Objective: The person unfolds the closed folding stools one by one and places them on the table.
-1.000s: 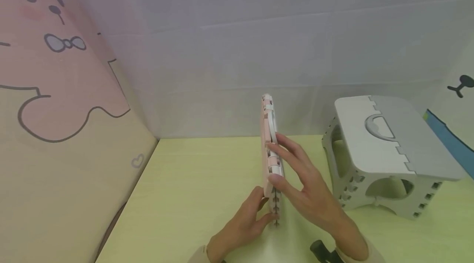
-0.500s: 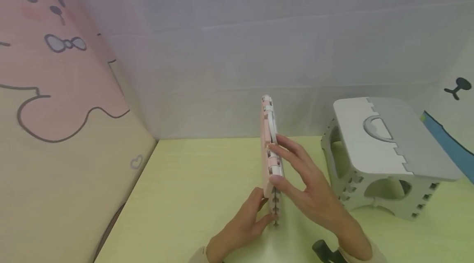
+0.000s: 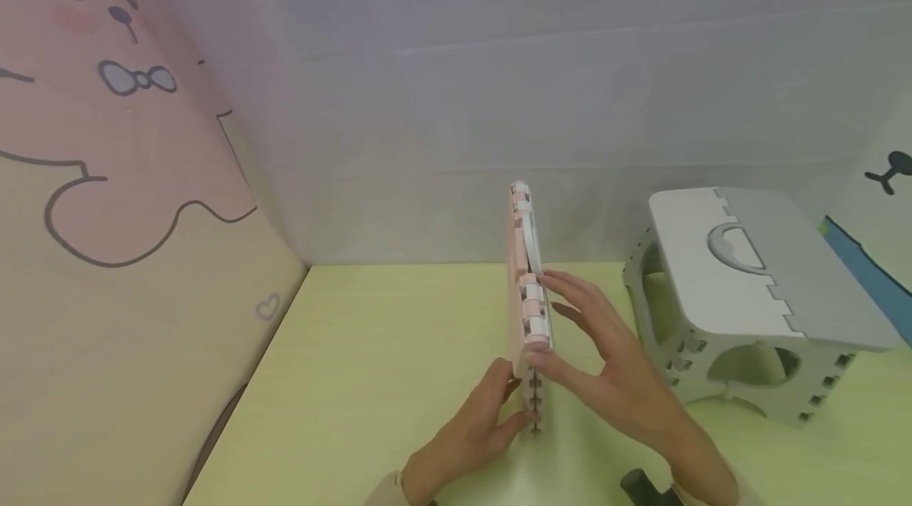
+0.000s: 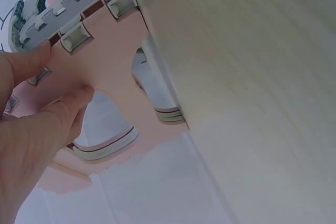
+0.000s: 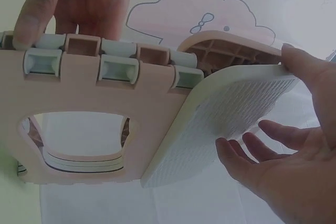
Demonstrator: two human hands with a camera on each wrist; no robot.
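Note:
A folding step stool (image 3: 529, 292), pink and white, stands on its edge in the middle of the table, folded nearly flat. My left hand (image 3: 473, 419) grips its near lower end; in the left wrist view the thumb lies by the hinges and the fingers (image 4: 73, 103) curl at an opening in the pink leg panel (image 4: 110, 51). My right hand (image 3: 620, 379) is on the stool's right side. In the right wrist view its thumb touches the corner of the white textured panel (image 5: 220, 114), which tilts away from the leg panel, and the other fingers spread loosely beside it.
A second folding stool (image 3: 748, 268), white and grey, stands unfolded at the right. A black cylindrical object (image 3: 641, 486) shows beside the right wrist. A pale wall sheet (image 3: 427, 134) closes off the back of the table (image 3: 370, 332), and a cartoon-printed panel (image 3: 142, 253) borders its left.
My right hand's fingers have slid off the stool's narrow top edge to its right face, and the thumb has moved slightly down. The left hand keeps its grip. The view has shifted a little.

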